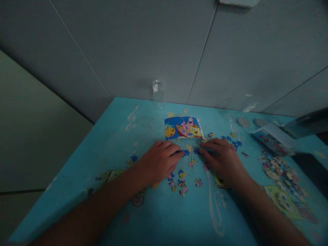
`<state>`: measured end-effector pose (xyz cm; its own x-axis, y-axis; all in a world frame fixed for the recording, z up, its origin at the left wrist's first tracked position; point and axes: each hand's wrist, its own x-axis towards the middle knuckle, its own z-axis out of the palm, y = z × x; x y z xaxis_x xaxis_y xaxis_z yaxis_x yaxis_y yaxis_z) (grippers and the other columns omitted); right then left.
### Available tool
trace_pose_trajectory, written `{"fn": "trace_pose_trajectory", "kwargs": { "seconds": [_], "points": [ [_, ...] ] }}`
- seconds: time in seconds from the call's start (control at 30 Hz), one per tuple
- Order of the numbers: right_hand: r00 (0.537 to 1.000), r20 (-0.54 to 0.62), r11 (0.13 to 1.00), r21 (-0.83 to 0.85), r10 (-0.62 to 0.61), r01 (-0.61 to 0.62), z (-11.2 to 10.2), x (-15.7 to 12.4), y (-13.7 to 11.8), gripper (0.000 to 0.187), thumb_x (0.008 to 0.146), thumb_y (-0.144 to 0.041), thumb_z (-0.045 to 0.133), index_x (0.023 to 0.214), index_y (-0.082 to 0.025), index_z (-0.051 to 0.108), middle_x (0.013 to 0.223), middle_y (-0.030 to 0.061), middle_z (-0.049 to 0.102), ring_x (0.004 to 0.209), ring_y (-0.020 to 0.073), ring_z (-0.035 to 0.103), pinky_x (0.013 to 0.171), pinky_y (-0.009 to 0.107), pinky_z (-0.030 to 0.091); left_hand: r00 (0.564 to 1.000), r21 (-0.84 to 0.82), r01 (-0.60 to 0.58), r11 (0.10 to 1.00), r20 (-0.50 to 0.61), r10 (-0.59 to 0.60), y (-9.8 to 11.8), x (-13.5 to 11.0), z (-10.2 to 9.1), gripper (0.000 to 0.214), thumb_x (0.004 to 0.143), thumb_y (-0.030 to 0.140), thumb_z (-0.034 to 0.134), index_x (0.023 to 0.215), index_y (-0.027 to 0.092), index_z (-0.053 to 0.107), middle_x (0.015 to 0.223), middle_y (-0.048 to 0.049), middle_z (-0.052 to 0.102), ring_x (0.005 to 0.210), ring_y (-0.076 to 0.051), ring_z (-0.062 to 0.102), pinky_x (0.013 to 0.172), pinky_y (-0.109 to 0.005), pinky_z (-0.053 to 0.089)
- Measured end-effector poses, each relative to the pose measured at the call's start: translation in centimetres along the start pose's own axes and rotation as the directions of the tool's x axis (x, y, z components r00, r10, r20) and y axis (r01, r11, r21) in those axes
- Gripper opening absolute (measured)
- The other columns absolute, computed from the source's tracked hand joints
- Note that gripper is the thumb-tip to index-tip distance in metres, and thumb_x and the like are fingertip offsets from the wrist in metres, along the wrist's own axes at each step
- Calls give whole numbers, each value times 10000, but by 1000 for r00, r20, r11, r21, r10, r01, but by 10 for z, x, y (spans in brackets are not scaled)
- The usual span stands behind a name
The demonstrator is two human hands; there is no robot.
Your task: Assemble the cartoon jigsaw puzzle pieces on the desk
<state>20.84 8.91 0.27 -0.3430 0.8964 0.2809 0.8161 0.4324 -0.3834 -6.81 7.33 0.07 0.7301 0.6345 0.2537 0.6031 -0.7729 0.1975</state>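
My left hand (160, 160) and my right hand (221, 157) lie palm down on a blue cartoon-printed table (159, 212), fingertips meeting at a few small jigsaw pieces (189, 150) between them. The fingers are together and pressed onto the pieces; I cannot make out whether any piece is pinched. Just beyond the hands lies a colourful reference picture (183, 127) of cartoon characters. More loose pieces (179, 181) are scattered below the hands.
A clear glass jar (158, 93) stands at the table's far edge by the grey wall. A heap of puzzle pieces (278, 169) and an open puzzle box (274, 139) sit at the right, with two round lids (243, 122) behind.
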Motion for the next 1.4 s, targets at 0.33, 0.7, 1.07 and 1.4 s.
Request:
{"fn": "trace_pose_trajectory", "kwargs": {
  "seconds": [0.33,0.7,1.07,1.4],
  "points": [
    [997,71,999,43,-21,18,7,-5,-1,214,942,-332,677,1127,-285,774,1117,85,699,1037,279,654,925,487,524,1000,-10,1,1000,19,-1,-2,0,2,348,1017,235,548,1361,215,597,1249,-75,639,1122,-258,535,950,-434,434],
    [999,54,999,33,-7,5,9,-5,-5,226,949,-321,659,1137,-263,770,1116,87,696,1039,269,650,929,463,516,1000,6,-3,1000,27,3,-2,-1,1,325,1025,229,535,1342,209,606,1245,-68,637,1131,-251,547,965,-439,427],
    [998,53,999,-46,-23,26,9,-7,-7,247,955,-324,639,1165,-270,758,1135,86,699,1037,278,648,942,486,507,995,17,15,1000,-101,-14,-19,-4,-3,224,1031,220,523,1198,197,670,1199,-63,670,1066,-229,605,937,-428,441],
    [997,37,998,-21,-61,62,4,-7,-12,246,982,-315,593,1163,-256,749,1162,83,683,1056,278,632,937,486,493,976,210,129,969,-202,-86,-54,-12,-18,200,1021,226,533,1128,198,700,1136,-62,696,1001,-234,624,889,-422,438]
  ]
}}
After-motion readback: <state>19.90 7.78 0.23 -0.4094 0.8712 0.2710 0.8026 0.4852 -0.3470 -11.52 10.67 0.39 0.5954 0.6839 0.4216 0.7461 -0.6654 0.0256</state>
